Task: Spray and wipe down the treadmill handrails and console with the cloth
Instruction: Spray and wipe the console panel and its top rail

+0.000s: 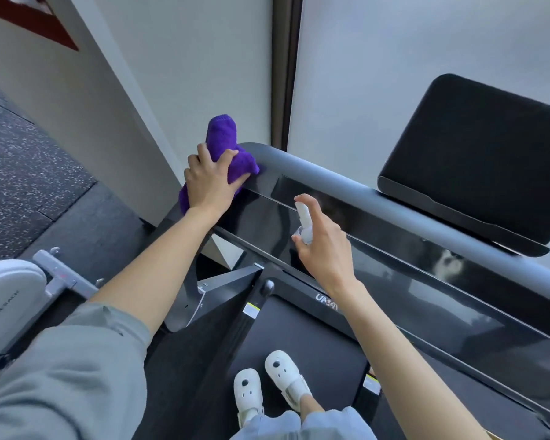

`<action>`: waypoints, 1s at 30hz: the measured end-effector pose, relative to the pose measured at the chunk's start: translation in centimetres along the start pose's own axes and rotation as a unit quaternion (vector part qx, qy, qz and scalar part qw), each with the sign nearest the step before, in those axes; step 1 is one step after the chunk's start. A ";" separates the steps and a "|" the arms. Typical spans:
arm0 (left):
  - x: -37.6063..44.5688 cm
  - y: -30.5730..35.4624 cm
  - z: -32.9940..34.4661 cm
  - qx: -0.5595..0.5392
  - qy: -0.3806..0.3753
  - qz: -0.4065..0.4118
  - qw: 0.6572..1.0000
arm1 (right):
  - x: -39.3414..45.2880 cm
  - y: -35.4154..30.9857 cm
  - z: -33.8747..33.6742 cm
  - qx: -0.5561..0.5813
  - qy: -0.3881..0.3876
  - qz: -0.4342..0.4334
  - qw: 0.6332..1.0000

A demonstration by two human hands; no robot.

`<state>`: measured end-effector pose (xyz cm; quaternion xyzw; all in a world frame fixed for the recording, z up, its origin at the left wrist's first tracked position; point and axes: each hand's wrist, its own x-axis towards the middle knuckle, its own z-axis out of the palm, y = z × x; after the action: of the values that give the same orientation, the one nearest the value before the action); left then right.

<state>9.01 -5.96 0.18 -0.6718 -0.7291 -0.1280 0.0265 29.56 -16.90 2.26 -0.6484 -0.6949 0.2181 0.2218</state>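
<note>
White wall panels behind glossy black treadmill console (378,249). Left hand (211,182), arm extended, grips bunched purple cloth (226,147) on left end of grey handrail bar (346,185). Right hand (326,249) holds small white spray bottle (305,222) over console, index finger on nozzle top.

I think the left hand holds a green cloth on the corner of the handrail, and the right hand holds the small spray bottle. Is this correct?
Not quite: the head view shows the cloth is purple, not green. The left hand does hold it on the corner of the handrail, and the right hand holds the spray bottle.
</note>
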 end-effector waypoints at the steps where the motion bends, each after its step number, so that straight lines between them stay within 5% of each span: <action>1: -0.9 -0.7 -0.6 -0.022 0.000 0.013 1.000 | 0.1 -0.2 -0.1 0.001 0.001 0.000 1.000; 6: -8.6 -6.1 -2.6 -0.084 0.036 -0.061 0.994 | 0.6 -1.4 -0.5 0.018 0.016 -0.009 1.000; 13: -12.0 -5.0 -1.0 0.017 0.123 -0.038 0.992 | 0.4 -1.1 -0.4 0.021 0.020 -0.003 1.000; 18: -4.9 1.5 2.4 0.025 0.071 0.090 0.993 | 0.3 -0.4 -0.3 0.024 0.018 0.013 0.999; 23: -5.4 4.0 2.5 -0.079 0.032 0.054 0.995 | 0.6 -0.2 -1.2 0.025 0.023 0.018 0.999; 30: -14.9 2.9 2.8 -0.126 0.071 0.065 0.987 | 1.4 -0.8 -2.3 0.026 0.042 -0.001 0.999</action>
<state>13.64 -19.65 -5.24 -0.7052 -0.6581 -0.2639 0.0014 30.15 -15.55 4.59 -0.6505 -0.6796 0.2083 0.2677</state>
